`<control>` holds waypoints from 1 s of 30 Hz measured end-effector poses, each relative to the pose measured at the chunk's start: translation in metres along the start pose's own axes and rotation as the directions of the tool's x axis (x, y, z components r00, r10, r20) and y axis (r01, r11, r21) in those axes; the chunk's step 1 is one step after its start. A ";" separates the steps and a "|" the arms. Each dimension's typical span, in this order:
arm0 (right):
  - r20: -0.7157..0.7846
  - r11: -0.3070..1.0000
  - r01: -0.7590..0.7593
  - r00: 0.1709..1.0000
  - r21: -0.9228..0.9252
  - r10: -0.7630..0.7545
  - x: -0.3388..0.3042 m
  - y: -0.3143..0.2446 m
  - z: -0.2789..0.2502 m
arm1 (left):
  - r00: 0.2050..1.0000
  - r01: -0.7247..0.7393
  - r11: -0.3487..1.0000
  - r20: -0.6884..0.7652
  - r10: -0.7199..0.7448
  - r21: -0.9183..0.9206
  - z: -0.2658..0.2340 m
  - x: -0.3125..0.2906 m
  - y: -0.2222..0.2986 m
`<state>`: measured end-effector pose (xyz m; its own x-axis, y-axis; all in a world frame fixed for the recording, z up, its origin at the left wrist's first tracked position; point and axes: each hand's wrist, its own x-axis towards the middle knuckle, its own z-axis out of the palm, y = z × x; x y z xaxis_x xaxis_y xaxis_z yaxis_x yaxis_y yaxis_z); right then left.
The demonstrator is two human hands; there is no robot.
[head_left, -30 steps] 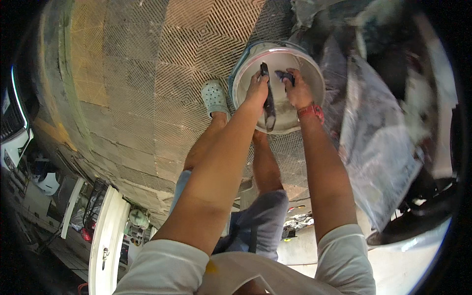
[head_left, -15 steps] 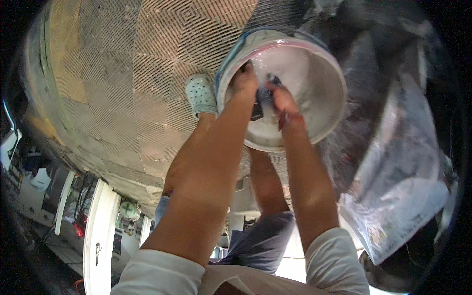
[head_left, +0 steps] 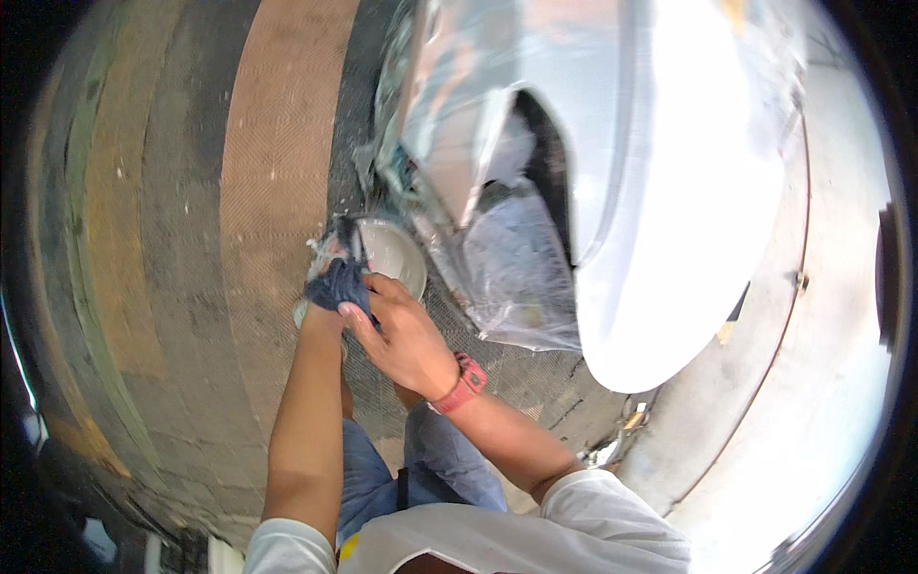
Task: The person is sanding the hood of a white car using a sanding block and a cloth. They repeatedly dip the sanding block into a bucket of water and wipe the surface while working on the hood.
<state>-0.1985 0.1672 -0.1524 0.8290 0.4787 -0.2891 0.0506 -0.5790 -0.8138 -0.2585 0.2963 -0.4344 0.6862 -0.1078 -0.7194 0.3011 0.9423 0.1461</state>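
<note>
A dark blue wet-looking cloth point(head_left: 339, 285) is bunched between my hands, above and to the left of a white round bucket point(head_left: 400, 256) on the floor. My left hand point(head_left: 328, 308) is largely covered by the cloth, which it appears to grip. My right hand point(head_left: 409, 337), with a red watch point(head_left: 466, 383) on its wrist, pinches the cloth between thumb and fingers. Whitish foam or splash and a dark strip show just beyond the left hand, too blurred to make out. The bucket's inside is pale, and its left part is hidden by the cloth.
A white car body panel point(head_left: 660, 239) stands to the right, close to my right arm. Clear plastic sheeting point(head_left: 516, 258) hangs along its lower edge near the bucket. Ridged floor tiles point(head_left: 277, 143) in brown and grey stretch out on the left. A pale wall or surface with a cord lies far right.
My hands have come up out of the bucket and now hold the blue cloth above it. My view has risen and turned, bringing the white car panel into sight.
</note>
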 end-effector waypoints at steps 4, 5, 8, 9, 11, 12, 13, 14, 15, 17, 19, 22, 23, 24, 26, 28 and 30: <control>-0.207 0.959 0.189 0.950 -0.209 -0.232 -0.045 -0.082 -0.137 | 0.984 -0.150 0.977 -0.070 0.162 0.154 0.132 -0.112 0.062; -0.225 0.923 0.241 0.922 -0.299 -0.314 -0.053 -0.092 -0.171 | 0.977 -0.189 0.963 -0.062 0.204 0.193 0.138 -0.137 0.084; -0.315 0.787 0.216 0.831 -0.578 -0.459 -0.078 -0.093 -0.262 | 0.932 -0.267 0.882 -0.129 0.339 0.389 0.142 -0.204 0.134; -0.363 0.770 0.160 0.811 -0.617 -0.459 -0.087 -0.083 -0.286 | 0.906 -0.258 0.847 -0.188 0.379 0.466 0.151 -0.230 0.143; -0.395 0.722 0.074 0.797 -0.688 -0.458 -0.106 -0.057 -0.329 | 0.852 -0.193 0.771 -0.286 0.438 0.607 0.143 -0.290 0.161; -0.402 0.741 0.046 0.816 -0.670 -0.415 -0.115 -0.039 -0.345 | 0.830 -0.140 0.735 -0.326 0.453 0.664 0.120 -0.319 0.172; -0.405 0.757 0.018 0.836 -0.654 -0.370 -0.126 -0.019 -0.356 | 0.793 -0.080 0.715 -0.391 0.468 0.694 0.089 -0.349 0.178; -0.387 0.748 -0.007 0.859 -0.663 -0.336 -0.140 -0.002 -0.366 | 0.748 -0.015 0.697 -0.454 0.484 0.717 0.059 -0.382 0.180; -0.368 0.741 -0.030 0.881 -0.671 -0.299 -0.155 0.017 -0.372 | 0.691 0.046 0.693 -0.524 0.498 0.720 0.041 -0.419 0.178; -0.396 0.769 -0.054 0.879 -0.637 -0.267 -0.167 0.043 -0.374 | 0.544 0.117 0.702 -0.636 0.546 0.703 -0.013 -0.498 0.169; -0.495 0.837 -0.081 0.835 -0.541 -0.240 -0.174 0.067 -0.368 | 0.361 0.135 0.770 -0.755 0.547 0.623 -0.063 -0.577 0.150; -0.442 0.807 -0.011 0.841 -0.591 -0.312 -0.148 0.076 -0.366 | 0.213 0.480 0.657 -0.804 0.556 0.582 -0.046 -0.651 0.088; -0.426 0.801 0.022 0.838 -0.598 -0.341 -0.132 0.071 -0.365 | 0.231 0.489 0.649 -0.804 0.548 0.583 -0.044 -0.658 0.073; -0.373 0.755 0.015 0.863 -0.656 -0.341 -0.116 0.062 -0.364 | 0.259 0.503 0.637 -0.805 0.533 0.584 -0.043 -0.664 0.061; -0.366 0.704 -0.016 0.862 -0.710 -0.350 -0.086 0.065 -0.359 | 0.346 0.528 0.593 -0.792 0.503 0.607 -0.048 -0.651 0.047; -0.391 0.671 -0.050 0.844 -0.739 -0.367 -0.051 0.052 -0.360 | 0.413 0.558 0.537 -0.773 0.481 0.633 -0.049 -0.636 0.046; -0.424 0.693 -0.040 0.816 -0.720 -0.394 -0.007 0.035 -0.365 | 0.463 0.574 0.489 -0.753 0.468 0.656 -0.049 -0.620 0.053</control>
<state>0.0008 -0.0976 0.0052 0.8924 0.3387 0.2981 0.4030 -0.8954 -0.1893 -0.7002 0.4290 -0.0141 -0.0405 0.6296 -0.7759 0.9760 0.1912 0.1043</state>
